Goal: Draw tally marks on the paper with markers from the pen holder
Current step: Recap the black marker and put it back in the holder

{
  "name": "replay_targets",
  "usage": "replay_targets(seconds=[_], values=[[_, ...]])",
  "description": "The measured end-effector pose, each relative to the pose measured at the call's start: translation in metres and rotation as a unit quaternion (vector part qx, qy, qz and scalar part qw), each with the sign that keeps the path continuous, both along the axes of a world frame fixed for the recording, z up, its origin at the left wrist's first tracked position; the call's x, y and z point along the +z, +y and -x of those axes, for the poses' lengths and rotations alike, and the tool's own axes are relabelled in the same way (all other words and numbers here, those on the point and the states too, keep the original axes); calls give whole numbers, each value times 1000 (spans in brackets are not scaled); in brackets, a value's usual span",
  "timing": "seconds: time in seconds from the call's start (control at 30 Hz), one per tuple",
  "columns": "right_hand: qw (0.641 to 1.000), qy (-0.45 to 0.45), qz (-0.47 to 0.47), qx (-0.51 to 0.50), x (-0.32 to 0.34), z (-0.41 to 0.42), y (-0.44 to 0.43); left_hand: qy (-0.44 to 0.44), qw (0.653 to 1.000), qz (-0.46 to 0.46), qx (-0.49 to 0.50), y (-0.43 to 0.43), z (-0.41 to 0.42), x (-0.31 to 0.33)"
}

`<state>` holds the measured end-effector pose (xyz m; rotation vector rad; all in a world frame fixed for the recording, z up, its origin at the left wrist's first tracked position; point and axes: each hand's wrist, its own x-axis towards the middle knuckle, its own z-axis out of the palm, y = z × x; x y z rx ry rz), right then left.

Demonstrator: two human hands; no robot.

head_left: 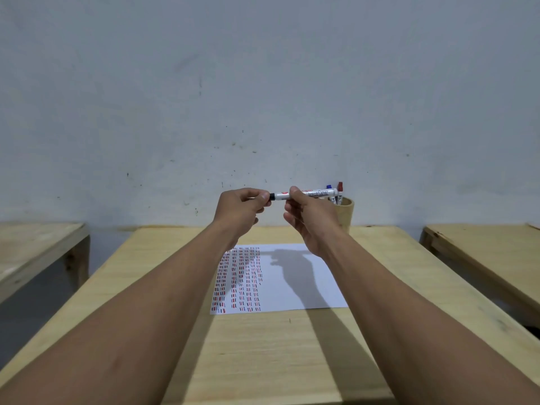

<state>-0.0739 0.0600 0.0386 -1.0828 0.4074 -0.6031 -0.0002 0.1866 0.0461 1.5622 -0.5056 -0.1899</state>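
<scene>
I hold a white marker [314, 193] level in the air above the far end of the table. My right hand [309, 217] grips its barrel, and my left hand [241, 210] pinches its black cap end. The white paper [295, 287] lies flat on the wooden table [263, 346] below my hands, with several columns of red and black tally marks on its left part. A wooden pen holder [347, 213] stands at the far right of the table behind my right hand, with a blue-capped and a red-capped marker [339, 187] sticking out.
A pale wall rises right behind the table. Another wooden table [35, 252] stands to the left and one more [485, 252] to the right, each across a narrow gap.
</scene>
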Motion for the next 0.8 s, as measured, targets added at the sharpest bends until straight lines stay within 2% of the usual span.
replay_targets(seconds=[0.1,0.2,0.3,0.43,0.5,0.67,0.8], values=[[996,-5,-44,-74,8,0,4,-47,999,-18,12,-8,1,0],[991,-2,8,-134,9,1,-1,-96,994,-32,39,-20,2,3],[981,73,142,-110,13,10,-7,-135,988,-45,57,-31,5,10],[926,173,326,-77,18,21,-24,-168,982,-59,56,-44,7,20],[901,196,381,-74,21,24,-35,-185,979,-62,57,-54,8,26],[881,194,416,-114,27,21,-79,-175,979,-73,74,-82,7,28],[880,178,420,-135,32,14,-115,-166,977,-124,52,-108,-1,-3]])
